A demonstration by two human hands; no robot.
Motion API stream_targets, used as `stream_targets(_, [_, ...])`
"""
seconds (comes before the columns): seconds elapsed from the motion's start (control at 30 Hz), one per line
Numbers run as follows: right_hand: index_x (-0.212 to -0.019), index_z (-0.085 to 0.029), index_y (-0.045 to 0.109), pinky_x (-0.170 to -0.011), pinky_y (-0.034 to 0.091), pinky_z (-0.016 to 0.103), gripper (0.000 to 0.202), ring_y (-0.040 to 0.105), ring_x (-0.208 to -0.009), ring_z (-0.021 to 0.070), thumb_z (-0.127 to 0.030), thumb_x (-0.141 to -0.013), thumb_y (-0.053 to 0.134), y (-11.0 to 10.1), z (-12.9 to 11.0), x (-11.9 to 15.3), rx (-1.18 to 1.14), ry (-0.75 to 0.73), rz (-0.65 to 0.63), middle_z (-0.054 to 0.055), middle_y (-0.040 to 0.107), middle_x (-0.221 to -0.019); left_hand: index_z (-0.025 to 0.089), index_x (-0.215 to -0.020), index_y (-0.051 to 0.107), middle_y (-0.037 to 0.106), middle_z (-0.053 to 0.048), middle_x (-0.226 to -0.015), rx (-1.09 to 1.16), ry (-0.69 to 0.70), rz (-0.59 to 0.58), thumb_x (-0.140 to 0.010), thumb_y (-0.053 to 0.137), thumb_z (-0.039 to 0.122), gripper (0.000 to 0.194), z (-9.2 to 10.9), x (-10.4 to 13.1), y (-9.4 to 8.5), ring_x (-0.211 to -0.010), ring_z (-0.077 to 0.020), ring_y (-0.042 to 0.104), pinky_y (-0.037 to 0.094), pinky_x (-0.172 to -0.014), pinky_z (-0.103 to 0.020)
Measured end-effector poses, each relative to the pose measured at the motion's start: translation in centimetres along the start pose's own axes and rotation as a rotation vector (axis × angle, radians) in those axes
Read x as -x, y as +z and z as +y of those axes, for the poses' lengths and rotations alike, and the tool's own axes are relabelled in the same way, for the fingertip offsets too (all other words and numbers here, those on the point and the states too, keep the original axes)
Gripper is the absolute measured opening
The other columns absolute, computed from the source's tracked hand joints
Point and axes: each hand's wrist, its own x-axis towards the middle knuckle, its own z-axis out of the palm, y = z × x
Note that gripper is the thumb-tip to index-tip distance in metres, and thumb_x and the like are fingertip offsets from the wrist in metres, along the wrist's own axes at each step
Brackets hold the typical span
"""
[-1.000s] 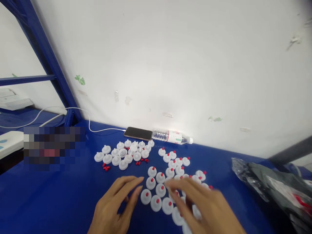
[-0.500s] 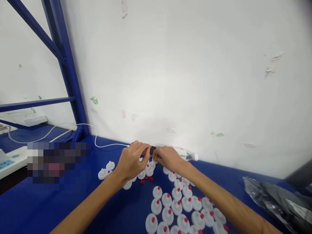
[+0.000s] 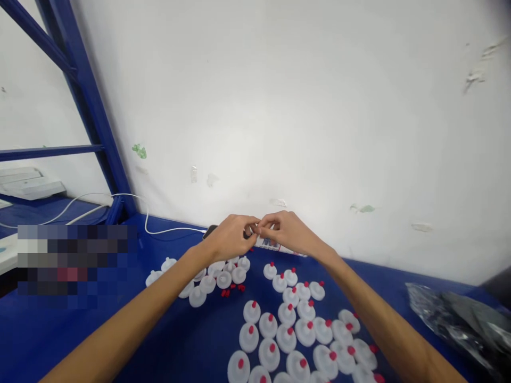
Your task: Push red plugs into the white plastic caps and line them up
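My left hand (image 3: 235,234) and my right hand (image 3: 285,231) meet fingertip to fingertip near the wall, above the back of the blue table. Both are pinched closed; what lies between the fingertips is too small to make out. Below my right hand, many translucent white discs with red caps (image 3: 287,314) spread over the table. White discs without red caps (image 3: 223,279) cluster below and beside my left hand. Several loose red caps (image 3: 225,293) lie beside that cluster. A dark phone (image 3: 209,231) is partly hidden behind my left hand.
A white cable (image 3: 167,231) runs along the wall to the phone. Behind my hands lies a partly hidden bottle (image 3: 279,248). Clear plastic bags (image 3: 455,319) with dark contents sit at right. A blue metal frame (image 3: 91,101) rises at left, near a blurred patch.
My hands have come together, fingertips now touching, and are raised slightly in view. The camera view has shifted, showing more of the discs between my arms.
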Motion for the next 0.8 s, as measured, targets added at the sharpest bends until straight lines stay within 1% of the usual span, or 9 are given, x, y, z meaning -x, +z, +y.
stream_targets(0.13, [-0.102, -0.018, 0.079, -0.069, 0.054, 0.027, 0.027, 0.072, -0.068, 0.0116, -0.038, -0.106, 0.062, 0.4, 0.3, 0.1, -0.059, -0.016, -0.011, 0.003, 0.081, -0.096, 0.016, -0.105, 0.072, 0.074, -0.001, -0.093, 0.063, -0.065, -0.021, -0.106, 0.066, 0.041, 0.026, -0.7, 0.6, 0.0, -0.080, -0.0151, 0.071, 0.063, -0.077, -0.034])
stream_targets(0.23, [-0.108, -0.023, 0.080, -0.069, 0.052, 0.025, 0.025, 0.072, -0.066, 0.0095, -0.036, -0.107, 0.059, 0.8, -0.3, 0.2, -0.046, -0.028, -0.014, 0.000, 0.082, -0.099, 0.015, -0.106, 0.072, 0.073, -0.001, -0.091, 0.059, -0.116, 0.011, -0.106, 0.066, 0.041, 0.027, -1.2, 1.5, -0.2, -0.077, -0.0146, 0.071, 0.063, -0.073, -0.032])
stream_targets(0.33, [-0.117, -0.025, 0.077, -0.076, 0.055, 0.028, 0.021, 0.070, -0.065, 0.0097, -0.030, -0.107, 0.059, 1.2, -1.0, 0.2, 0.034, -0.002, 0.001, -0.002, 0.081, -0.098, 0.016, -0.105, 0.072, 0.073, -0.001, -0.092, 0.005, -0.153, 0.075, -0.106, 0.066, 0.041, 0.026, -1.8, 2.2, -0.5, -0.077, -0.0144, 0.070, 0.062, -0.074, -0.032])
stream_targets(0.43, [-0.113, -0.020, 0.076, -0.086, 0.059, 0.037, 0.017, 0.072, -0.080, 0.0153, -0.031, -0.104, 0.067, 1.4, -1.0, 0.1, 0.172, 0.061, 0.018, 0.001, 0.079, -0.097, 0.017, -0.103, 0.073, 0.073, -0.001, -0.092, -0.066, -0.168, 0.142, -0.104, 0.068, 0.039, 0.023, -2.4, 3.2, -0.8, -0.080, -0.0152, 0.069, 0.061, -0.078, -0.034])
stream_targets(0.5, [-0.109, -0.019, 0.075, -0.089, 0.060, 0.040, 0.018, 0.072, -0.086, 0.0164, -0.035, -0.104, 0.069, 1.5, -0.5, 0.0, 0.238, 0.088, -0.016, 0.002, 0.078, -0.100, 0.018, -0.102, 0.074, 0.073, -0.001, -0.091, -0.112, -0.162, 0.181, -0.103, 0.068, 0.034, 0.017, -2.9, 4.3, -1.1, -0.082, -0.0164, 0.068, 0.059, -0.079, -0.035])
stream_targets(0.57, [-0.107, -0.018, 0.075, -0.087, 0.061, 0.038, 0.020, 0.073, -0.086, 0.0155, -0.036, -0.106, 0.067, 1.8, 0.1, -0.1, 0.278, 0.093, -0.082, 0.002, 0.077, -0.100, 0.020, -0.101, 0.076, 0.074, -0.001, -0.090, -0.156, -0.146, 0.226, -0.101, 0.065, 0.029, 0.014, -3.2, 5.8, -1.5, -0.084, -0.0183, 0.068, 0.056, -0.077, -0.035])
stream_targets(0.63, [-0.106, -0.017, 0.074, -0.086, 0.062, 0.038, 0.022, 0.073, -0.086, 0.0155, -0.038, -0.106, 0.067, 2.4, 0.7, -0.2, 0.323, 0.090, -0.136, 0.002, 0.076, -0.098, 0.020, -0.102, 0.078, 0.075, -0.002, -0.089, -0.199, -0.133, 0.293, -0.100, 0.059, 0.027, 0.020, -3.5, 7.3, -1.9, -0.084, -0.0202, 0.069, 0.053, -0.075, -0.035])
stream_targets(0.7, [-0.107, -0.017, 0.074, -0.090, 0.062, 0.040, 0.023, 0.074, -0.089, 0.0168, -0.039, -0.106, 0.067, 3.1, 1.2, -0.3, 0.381, 0.089, -0.158, 0.002, 0.076, -0.098, 0.019, -0.104, 0.078, 0.075, -0.003, -0.086, -0.239, -0.127, 0.366, -0.101, 0.055, 0.027, 0.025, -3.6, 8.6, -2.1, -0.081, -0.0204, 0.069, 0.051, -0.073, -0.035])
stream_targets(0.8, [-0.114, -0.018, 0.073, -0.094, 0.062, 0.043, 0.023, 0.074, -0.097, 0.0187, -0.039, -0.107, 0.066, 4.1, 1.6, -0.5, 0.452, 0.085, -0.170, 0.004, 0.076, -0.106, 0.019, -0.104, 0.078, 0.073, -0.001, -0.079, -0.284, -0.108, 0.433, -0.101, 0.055, 0.026, 0.025, -3.4, 9.5, -2.2, -0.073, -0.0182, 0.067, 0.050, -0.070, -0.032])
